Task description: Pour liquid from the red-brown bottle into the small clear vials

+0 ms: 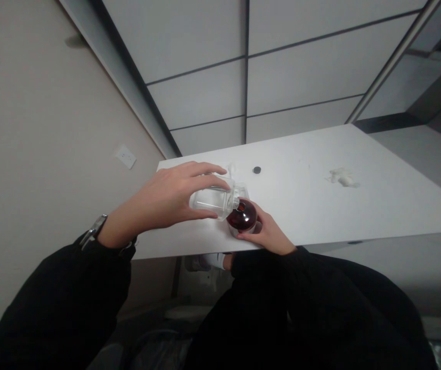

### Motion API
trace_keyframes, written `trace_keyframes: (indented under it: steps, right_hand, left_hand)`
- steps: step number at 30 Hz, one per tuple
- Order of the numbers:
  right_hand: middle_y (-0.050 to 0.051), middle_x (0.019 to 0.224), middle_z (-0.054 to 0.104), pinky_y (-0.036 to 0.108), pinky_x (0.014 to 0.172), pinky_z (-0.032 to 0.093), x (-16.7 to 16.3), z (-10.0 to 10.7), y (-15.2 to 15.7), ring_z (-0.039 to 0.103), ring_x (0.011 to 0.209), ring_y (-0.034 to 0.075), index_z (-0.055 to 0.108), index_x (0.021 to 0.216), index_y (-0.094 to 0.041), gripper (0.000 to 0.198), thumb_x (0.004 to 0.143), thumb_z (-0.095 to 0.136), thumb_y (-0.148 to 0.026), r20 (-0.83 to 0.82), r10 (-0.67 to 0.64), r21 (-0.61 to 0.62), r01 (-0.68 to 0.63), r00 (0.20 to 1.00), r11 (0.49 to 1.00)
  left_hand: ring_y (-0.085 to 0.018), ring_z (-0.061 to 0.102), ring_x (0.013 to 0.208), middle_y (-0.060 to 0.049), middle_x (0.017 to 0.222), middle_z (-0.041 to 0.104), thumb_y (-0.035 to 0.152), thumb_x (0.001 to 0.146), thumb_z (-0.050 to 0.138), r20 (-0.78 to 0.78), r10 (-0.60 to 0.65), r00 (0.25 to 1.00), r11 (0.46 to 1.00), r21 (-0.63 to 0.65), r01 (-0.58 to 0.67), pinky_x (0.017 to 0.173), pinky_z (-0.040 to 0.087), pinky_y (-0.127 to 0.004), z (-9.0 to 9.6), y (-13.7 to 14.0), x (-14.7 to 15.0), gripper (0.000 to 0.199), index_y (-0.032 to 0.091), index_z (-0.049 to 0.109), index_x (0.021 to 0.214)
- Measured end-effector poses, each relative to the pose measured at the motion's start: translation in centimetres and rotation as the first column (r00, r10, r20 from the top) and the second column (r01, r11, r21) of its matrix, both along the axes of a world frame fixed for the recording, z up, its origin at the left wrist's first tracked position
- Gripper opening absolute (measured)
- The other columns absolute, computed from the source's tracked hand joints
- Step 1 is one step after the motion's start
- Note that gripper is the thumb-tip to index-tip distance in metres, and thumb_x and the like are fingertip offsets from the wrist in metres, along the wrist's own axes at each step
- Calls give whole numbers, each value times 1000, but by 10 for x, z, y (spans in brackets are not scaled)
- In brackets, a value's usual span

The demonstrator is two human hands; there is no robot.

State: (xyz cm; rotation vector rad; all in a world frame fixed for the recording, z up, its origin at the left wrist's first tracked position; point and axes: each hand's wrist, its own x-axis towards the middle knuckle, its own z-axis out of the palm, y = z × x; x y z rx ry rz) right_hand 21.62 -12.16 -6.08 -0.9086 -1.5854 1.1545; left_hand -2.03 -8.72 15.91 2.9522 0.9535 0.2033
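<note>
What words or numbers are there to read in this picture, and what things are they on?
There are none that I can read.
Clear bottle: no readable writing.
Dark red bottle: no readable writing.
Wristwatch: any numbers are too small and turned away to read.

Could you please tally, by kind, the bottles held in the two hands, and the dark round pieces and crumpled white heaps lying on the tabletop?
Clear bottle, in the left hand: 1
Dark red bottle, in the right hand: 1
Dark round piece: 1
Crumpled white heap: 1
Total: 4
</note>
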Motion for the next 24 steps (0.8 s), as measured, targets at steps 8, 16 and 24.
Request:
trace_keyframes:
  steps: [8,16,24]
  right_hand:
    - [11,156,62,58,129,36,-1,2,0,54,149,35,52,155,-30,95,72,95,-44,2,-1,1,1,1000,1000]
    - [11,156,61,58,128,36,0,3,-1,54,149,35,51,156,-30,96,72,96,-43,-6,-1,-3,1,1000,1000]
    - [11,157,61,56,128,37,0,1,0,55,149,34,51,156,-30,96,72,95,-44,-7,1,6,-1,1000,1000]
  left_hand:
    - [-28,66,133,-6,148,68,50,96,72,-8,-10,1000,1000,-8,10,109,55,-39,3,-2,2,38,30,74,129]
    - [-27,67,131,-6,146,68,49,96,71,-12,-18,1000,1000,13,18,106,56,-38,3,-2,6,36,30,75,127]
    - [-28,66,132,-6,148,67,49,97,71,-23,-27,999,1000,15,28,106,56,-38,5,-1,8,36,30,76,127]
